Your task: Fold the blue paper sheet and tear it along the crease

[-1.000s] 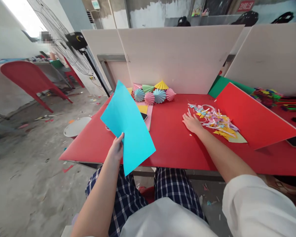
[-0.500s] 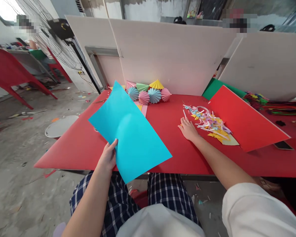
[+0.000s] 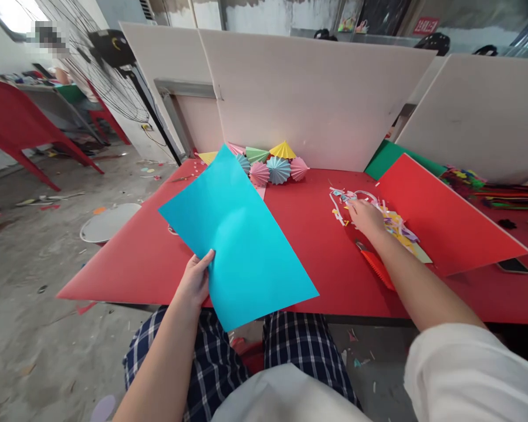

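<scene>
Two bare hands at a red table – one pinching paper, one on scraps.
Thumb on top and fingers beneath, the left hand (image 3: 196, 281) pinched the near left edge of a smooth, matt cyan paper sheet (image 3: 242, 240), held tilted above the red table (image 3: 308, 234) with its lowest corner hanging past the table's front edge. The right hand (image 3: 366, 215) lay flat, fingers loosely apart, on a heap of curled paper scraps (image 3: 398, 225); a red ridged object (image 3: 376, 268) showed beside the forearm. Between sheet and scraps the glossy tabletop lay bare – open room. Pleated paper fans (image 3: 275, 165) lined the back edge against a pale upright board (image 3: 317, 94), and a slanted red board (image 3: 444, 217) closed the right side.
</scene>
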`<state>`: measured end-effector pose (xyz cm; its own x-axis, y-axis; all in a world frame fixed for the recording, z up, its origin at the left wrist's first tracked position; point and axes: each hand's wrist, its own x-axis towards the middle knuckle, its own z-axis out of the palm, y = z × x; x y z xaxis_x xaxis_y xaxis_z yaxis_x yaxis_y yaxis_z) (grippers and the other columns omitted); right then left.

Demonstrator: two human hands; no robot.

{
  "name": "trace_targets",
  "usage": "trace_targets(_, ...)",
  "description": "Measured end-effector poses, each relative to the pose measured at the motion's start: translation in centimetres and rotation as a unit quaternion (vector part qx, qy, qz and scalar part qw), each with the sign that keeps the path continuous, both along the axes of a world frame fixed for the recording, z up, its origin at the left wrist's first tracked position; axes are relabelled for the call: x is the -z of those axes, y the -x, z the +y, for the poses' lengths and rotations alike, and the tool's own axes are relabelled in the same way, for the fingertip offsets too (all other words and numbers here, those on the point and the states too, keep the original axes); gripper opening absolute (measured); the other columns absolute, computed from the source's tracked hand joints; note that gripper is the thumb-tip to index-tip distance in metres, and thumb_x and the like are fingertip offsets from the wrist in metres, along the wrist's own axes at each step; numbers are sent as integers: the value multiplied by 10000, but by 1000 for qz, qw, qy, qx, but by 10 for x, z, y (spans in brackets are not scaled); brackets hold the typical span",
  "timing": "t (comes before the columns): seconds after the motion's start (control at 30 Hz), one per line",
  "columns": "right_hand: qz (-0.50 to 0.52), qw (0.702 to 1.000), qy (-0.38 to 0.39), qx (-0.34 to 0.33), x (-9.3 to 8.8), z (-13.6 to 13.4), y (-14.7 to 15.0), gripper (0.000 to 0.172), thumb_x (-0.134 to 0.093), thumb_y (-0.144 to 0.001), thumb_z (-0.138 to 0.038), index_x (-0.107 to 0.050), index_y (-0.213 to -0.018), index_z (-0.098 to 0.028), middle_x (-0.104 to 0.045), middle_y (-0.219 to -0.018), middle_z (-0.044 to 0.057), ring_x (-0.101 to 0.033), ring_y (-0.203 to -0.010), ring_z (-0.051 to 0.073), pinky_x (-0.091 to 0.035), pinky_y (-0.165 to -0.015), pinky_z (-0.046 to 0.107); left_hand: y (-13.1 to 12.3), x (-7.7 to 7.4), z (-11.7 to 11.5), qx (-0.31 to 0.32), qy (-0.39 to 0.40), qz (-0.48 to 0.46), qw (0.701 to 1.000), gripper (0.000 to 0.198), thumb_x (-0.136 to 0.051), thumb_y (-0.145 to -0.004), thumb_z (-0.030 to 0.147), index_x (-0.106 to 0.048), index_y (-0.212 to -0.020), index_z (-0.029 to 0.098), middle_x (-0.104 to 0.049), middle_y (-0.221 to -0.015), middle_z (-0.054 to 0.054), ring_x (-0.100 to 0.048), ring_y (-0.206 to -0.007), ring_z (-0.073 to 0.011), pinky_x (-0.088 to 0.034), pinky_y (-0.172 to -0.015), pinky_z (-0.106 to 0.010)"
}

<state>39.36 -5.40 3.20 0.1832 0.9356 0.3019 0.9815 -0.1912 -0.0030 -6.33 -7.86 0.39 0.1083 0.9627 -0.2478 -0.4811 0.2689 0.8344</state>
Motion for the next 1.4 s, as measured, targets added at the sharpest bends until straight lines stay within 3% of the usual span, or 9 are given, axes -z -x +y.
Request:
trace_targets(0.1,-8,998,55,44,7,-76,1,463,-347,-848,-520,-661,-871,-180,-645,-794,96,-584,-763,240,-425,-645,335,1,2,-1,5,-13,-2,1000,488,-724,-685,321,-554,-1129,212,-646,-1088,-70,-636,-932,-250,-543,-811,-348)
trace_targets(0.2,-38,996,64,57,27,-142,11,529,-396,-809,-578,-602,-1085,-177,-620,-915,104,-561,-842,255,-424,-621,322,1,5,0,1,-21,11,1000,508,-726,-681,333,-547,-1144,226,-647,-1088,-58,-634,-937,-248,-543,-815,-346)
trace_targets(0.3,-51,997,33,55,41,-164,22,466,-350,-882,-417,-519,-1221,-146,-602,-931,110,-542,-862,239,-425,-638,311,0,5,0,-2,-25,18,1000,506,-728,-675,336,-554,-1134,217,-653,-1072,-64,-633,-938,-251,-538,-824,-353)
trace_targets(0.53,-46,997,9,-63,45,-81,32,401,-370,-891,-294,-523,-1237,-159,-591,-952,96,-516,-868,216,-396,-737,296,-2,-2,-3,-8,-6,4,1000,499,-746,-652,310,-571,-1108,208,-651,-1076,-71,-634,-933,-252,-539,-821,-350)
trace_targets(0.77,-39,998,-44,3,55,-8,11,375,-384,-881,-275,-549,-1209,-199,-595,-896,91,-507,-843,221,-359,-703,308,-2,-5,-4,-1,5,0,1000,519,-743,-660,307,-557,-1136,220,-653,-1073,-73,-648,-890,-260,-568,-742,-357)
trace_targets(0.93,-25,994,-72,78,53,0,-15,344,-419,-857,-230,-591,-1148,-166,-609,-898,116,-503,-866,237,-350,-690,321,-2,-8,-6,5,8,5,1000,539,-735,-667,310,-539,-1161,219,-645,-1091,-76,-639,-917,-271,-561,-767,-371)
trace_targets(1.13,-3,992,-98,80,49,-6,-15,388,-360,-867,-256,-586,-1146,-107,-602,-986,188,-478,-981,318,-374,-762,428,-4,-11,-7,1,10,24,1000,514,-726,-681,302,-537,-1155,233,-624,-1135,-74,-624,-962,-272,-547,-807,-384)
trace_targets(1.23,12,995,-99,28,49,-7,0,405,-327,-878,-244,-556,-1189,-122,-572,-1129,182,-456,-1082,311,-360,-860,459,-3,-9,-6,11,-2,34,999,512,-719,-686,331,-536,-1154,237,-616,-1148,-78,-622,-967,-273,-546,-811,-382)
trace_targets(1.4,45,993,-35,-99,61,-4,30,368,-405,-865,-352,-598,-1144,-210,-586,-1203,54,-503,-1121,191,-394,-927,304,-3,-7,-6,8,2,39,999,521,-741,-654,339,-551,-1125,221,-630,-1117,-93,-625,-956,-279,-556,-781,-374)
